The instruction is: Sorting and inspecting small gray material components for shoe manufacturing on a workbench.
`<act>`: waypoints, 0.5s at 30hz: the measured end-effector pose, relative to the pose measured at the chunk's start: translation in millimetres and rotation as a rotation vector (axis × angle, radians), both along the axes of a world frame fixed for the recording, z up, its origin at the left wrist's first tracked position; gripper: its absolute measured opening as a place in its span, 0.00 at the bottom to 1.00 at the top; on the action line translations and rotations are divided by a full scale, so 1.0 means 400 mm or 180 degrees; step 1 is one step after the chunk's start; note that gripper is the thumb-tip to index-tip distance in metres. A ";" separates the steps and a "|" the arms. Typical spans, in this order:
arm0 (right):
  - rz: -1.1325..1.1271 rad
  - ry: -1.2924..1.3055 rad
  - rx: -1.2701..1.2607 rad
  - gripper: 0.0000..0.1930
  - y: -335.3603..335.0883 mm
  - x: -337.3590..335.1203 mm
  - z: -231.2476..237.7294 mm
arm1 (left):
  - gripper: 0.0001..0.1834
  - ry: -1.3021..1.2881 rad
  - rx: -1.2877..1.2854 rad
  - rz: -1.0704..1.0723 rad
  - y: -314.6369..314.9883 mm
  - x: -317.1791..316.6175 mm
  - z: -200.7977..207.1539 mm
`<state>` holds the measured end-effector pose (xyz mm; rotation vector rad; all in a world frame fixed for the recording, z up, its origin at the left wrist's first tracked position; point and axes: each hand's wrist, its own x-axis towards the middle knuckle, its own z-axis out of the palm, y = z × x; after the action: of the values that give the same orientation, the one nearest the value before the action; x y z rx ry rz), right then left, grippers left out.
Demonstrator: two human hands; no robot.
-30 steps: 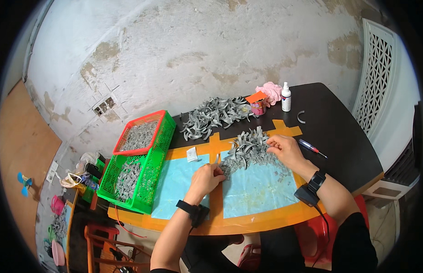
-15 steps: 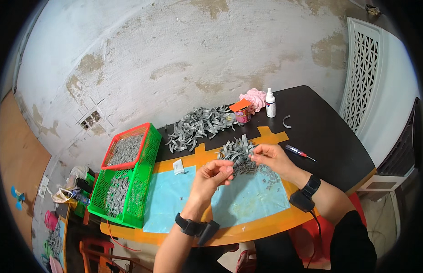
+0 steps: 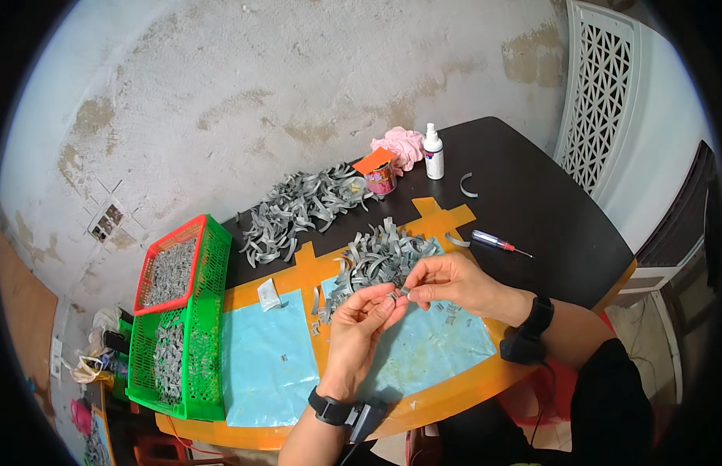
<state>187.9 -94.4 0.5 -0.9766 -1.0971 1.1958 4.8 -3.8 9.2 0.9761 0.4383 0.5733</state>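
Note:
My left hand is closed in a pinch, with a small grey piece at its fingertips. Close beside it, my right hand pinches another small grey piece. The fingertips nearly meet, and whether the two pieces touch is too small to tell. Just behind the hands lies a pile of grey curved strips. Small grey pieces are scattered on the light blue sheet below my right hand.
A larger heap of curved strips lies farther back. At left, a green basket and a red-rimmed basket hold small grey parts. A pink tin, pink cloth, white spray bottle, screwdriver and white packet are on the table.
My hands have come together from being apart, their fingertips now nearly meeting in front of the strip pile. The whole view has shifted, with the table's objects now farther left.

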 end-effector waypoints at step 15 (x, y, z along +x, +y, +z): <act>0.0101 0.0332 -0.0284 0.07 -0.010 -0.004 0.017 | 0.10 0.0038 -0.0127 -0.0139 -0.007 -0.011 -0.005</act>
<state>186.1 -98.6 7.3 -0.9566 -0.9872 1.3163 0.5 -6.6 7.2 0.9491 0.4364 0.5177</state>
